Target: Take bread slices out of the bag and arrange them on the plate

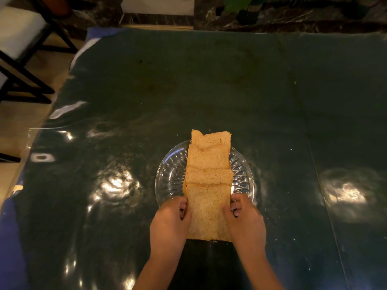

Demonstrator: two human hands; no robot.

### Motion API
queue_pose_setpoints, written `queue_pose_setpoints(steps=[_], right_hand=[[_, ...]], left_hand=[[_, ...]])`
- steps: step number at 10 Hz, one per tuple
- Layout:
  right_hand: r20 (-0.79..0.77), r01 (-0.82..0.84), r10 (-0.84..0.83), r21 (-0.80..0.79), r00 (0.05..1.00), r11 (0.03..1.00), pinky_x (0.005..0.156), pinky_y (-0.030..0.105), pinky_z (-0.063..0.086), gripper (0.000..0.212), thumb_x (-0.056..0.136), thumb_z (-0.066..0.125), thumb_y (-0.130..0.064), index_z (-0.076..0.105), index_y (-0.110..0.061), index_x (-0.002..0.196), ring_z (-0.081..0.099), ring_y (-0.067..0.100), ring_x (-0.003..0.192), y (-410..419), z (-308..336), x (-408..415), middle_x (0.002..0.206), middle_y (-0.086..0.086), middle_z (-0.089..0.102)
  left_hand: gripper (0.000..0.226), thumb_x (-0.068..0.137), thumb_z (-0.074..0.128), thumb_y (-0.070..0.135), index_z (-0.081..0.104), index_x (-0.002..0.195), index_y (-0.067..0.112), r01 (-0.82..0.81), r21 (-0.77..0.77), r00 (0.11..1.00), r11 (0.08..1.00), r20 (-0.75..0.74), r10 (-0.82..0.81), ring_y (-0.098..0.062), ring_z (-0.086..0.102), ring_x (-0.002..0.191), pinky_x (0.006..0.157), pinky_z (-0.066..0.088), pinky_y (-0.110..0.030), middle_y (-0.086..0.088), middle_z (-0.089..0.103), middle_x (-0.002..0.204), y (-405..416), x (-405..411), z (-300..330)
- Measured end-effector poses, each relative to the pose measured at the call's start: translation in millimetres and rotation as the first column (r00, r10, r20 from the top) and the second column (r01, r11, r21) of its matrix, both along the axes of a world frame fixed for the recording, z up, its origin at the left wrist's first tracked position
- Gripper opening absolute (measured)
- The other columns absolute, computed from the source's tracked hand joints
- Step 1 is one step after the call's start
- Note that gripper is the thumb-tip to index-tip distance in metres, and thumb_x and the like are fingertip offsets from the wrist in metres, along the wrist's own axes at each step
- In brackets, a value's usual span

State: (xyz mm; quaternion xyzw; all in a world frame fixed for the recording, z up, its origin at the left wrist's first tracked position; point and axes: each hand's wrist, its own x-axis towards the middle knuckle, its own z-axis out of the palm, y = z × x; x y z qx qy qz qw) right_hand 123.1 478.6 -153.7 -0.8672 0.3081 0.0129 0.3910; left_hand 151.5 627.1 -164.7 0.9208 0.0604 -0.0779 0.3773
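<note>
Several brown bread slices (208,162) lie in an overlapping row across a clear cut-glass plate (169,176) near the table's front. The nearest bread slice (207,214) sticks out over the plate's near rim. My left hand (169,222) grips its left edge, fingers curled under it. My right hand (245,220) grips its right edge the same way. No bread bag is in view.
The plate stands on a dark green glossy table (209,91) with light reflections. A dark-framed chair with a white seat (18,38) stands at the far left. A dark marble ledge with a plant (240,7) runs behind the table.
</note>
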Motion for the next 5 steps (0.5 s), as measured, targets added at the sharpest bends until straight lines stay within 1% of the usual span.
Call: queue_pose_setpoints(steps=[1, 2, 3, 4, 5], right_hand=[[-0.01, 0.01, -0.01, 0.01, 1.0, 1.0, 0.064, 0.028, 0.049, 0.012, 0.079, 0.066, -0.028, 0.058, -0.027, 0.089, 0.06, 0.009, 0.07, 2, -1, -2, 0.074, -0.014, 0.059], [-0.054, -0.01, 0.012, 0.023, 0.998, 1.0, 0.063, 0.026, 0.046, 0.011, 0.081, 0.063, -0.029, 0.058, -0.027, 0.09, 0.061, 0.01, 0.072, 2, -4, -3, 0.075, -0.015, 0.059], [-0.087, -0.032, 0.033, 0.018, 0.996, 0.999, 0.061, 0.026, 0.044, 0.012, 0.082, 0.062, -0.029, 0.058, -0.026, 0.093, 0.06, 0.01, 0.073, 0, -4, -4, 0.077, -0.013, 0.06], [-0.101, -0.054, 0.055, 0.013, 0.993, 0.998, 0.059, 0.024, 0.041, 0.021, 0.082, 0.062, -0.031, 0.059, -0.025, 0.102, 0.058, 0.009, 0.074, -6, 3, -3, 0.087, -0.007, 0.065], [-0.071, -0.042, 0.043, 0.016, 0.997, 0.999, 0.062, 0.024, 0.039, 0.025, 0.081, 0.062, -0.029, 0.059, -0.022, 0.105, 0.056, 0.009, 0.076, -14, 13, 6, 0.093, -0.003, 0.067]], left_hand=[[0.003, 0.078, 0.069, 0.022, 0.066, 0.079, 0.021, -0.014, -0.034, 1.0, 0.999, -0.007, 0.014, 0.0, 0.059, 0.063, 0.06, 0.05, -0.018, 0.015, 0.061, 0.071, 0, -3, -1], [0.007, 0.076, 0.071, 0.013, 0.068, 0.08, 0.017, -0.023, -0.068, 0.999, 0.997, -0.028, 0.021, -0.002, 0.059, 0.064, 0.06, 0.046, -0.012, 0.012, 0.061, 0.069, 3, -5, -6], [0.01, 0.074, 0.071, 0.011, 0.068, 0.081, 0.017, -0.015, -0.065, 0.999, 0.998, -0.038, 0.013, -0.003, 0.058, 0.064, 0.061, 0.047, -0.014, 0.011, 0.061, 0.069, 6, -4, -4], [0.011, 0.076, 0.07, 0.016, 0.066, 0.086, 0.018, 0.002, -0.073, 0.999, 0.997, -0.033, -0.004, -0.002, 0.059, 0.064, 0.061, 0.05, -0.021, 0.012, 0.062, 0.072, 8, 5, 6], [0.014, 0.078, 0.069, 0.019, 0.067, 0.092, 0.017, 0.006, -0.083, 1.0, 0.997, -0.011, -0.007, 0.001, 0.057, 0.063, 0.059, 0.047, -0.02, 0.011, 0.063, 0.075, 13, 23, 15]])
